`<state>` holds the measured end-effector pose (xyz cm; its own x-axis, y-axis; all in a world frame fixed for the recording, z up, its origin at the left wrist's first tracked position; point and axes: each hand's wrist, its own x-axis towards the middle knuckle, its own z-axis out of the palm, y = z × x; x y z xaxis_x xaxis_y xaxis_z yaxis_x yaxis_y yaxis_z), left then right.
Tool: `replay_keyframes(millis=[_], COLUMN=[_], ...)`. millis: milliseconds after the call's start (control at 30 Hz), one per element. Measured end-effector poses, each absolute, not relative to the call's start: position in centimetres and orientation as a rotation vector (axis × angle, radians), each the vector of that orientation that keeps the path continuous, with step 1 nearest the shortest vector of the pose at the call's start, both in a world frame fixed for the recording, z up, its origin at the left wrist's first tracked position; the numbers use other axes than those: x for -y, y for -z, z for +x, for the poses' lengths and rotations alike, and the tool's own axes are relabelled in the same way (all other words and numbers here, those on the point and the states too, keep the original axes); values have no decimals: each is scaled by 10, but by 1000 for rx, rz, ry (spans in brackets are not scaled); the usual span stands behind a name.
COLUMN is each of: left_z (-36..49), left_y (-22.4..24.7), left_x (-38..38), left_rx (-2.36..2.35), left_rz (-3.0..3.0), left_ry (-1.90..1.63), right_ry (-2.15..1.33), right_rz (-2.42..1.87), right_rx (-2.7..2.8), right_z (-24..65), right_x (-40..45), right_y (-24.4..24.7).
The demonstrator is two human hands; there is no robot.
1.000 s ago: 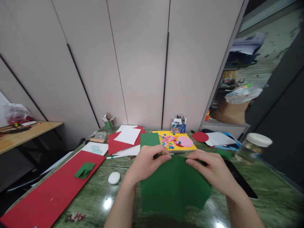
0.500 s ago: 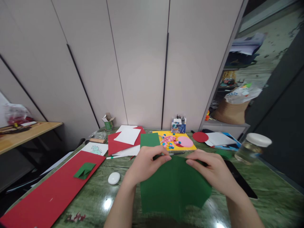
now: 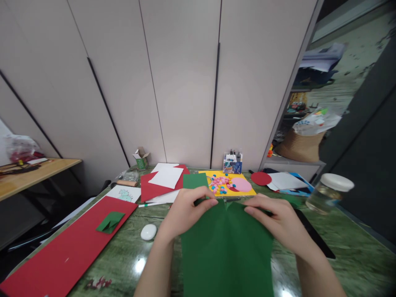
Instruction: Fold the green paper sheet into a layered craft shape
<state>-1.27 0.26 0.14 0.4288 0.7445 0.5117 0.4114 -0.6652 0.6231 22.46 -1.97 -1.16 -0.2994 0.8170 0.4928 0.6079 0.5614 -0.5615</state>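
Observation:
A large sheet of green paper [image 3: 227,251] hangs over the table between my two hands, with a crease down its middle and a small V-shaped notch at the top edge. My left hand [image 3: 190,210] pinches the top edge left of the notch between thumb and fingers. On the other side of the notch, my right hand [image 3: 272,216] pinches the same edge. The sheet's bottom runs out of view. Behind my left hand lies another green paper piece [image 3: 194,180].
Left are a long red sheet [image 3: 68,247], a folded green paper [image 3: 110,222] and a white mouse [image 3: 149,232]. Small colourful balls [image 3: 220,181] lie on yellow paper [image 3: 206,173]. A lidded jar [image 3: 328,196] and a black tablet [image 3: 315,235] stand and lie right.
The green paper has opened out and now reaches further down, below the view's bottom edge. A notch shows at its top between my hands, which have barely moved.

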Motion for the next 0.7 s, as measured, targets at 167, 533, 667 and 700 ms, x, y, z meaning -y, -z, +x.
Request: replay_keyframes(millis=[167,533,667,700], left_z=[-21,-30,-27,-27], left_y=[0,22,28,28], left_x=[-9,-49,-57,-58], left_rx=[-1110,-1011,-996,-980], left_rz=[2235,1875,1781,1762], left_ry=[-1043,-1241,-1354,-1357], right_ry=[-549,-718,-883,-867], right_rz=[-1316,-1254,-1045,-1025], right_rx=[2072,1449,1163,1125], right_z=[233,246,242,242], right_x=[15,-34,-42,-43], right_y=[12,38,50,51])
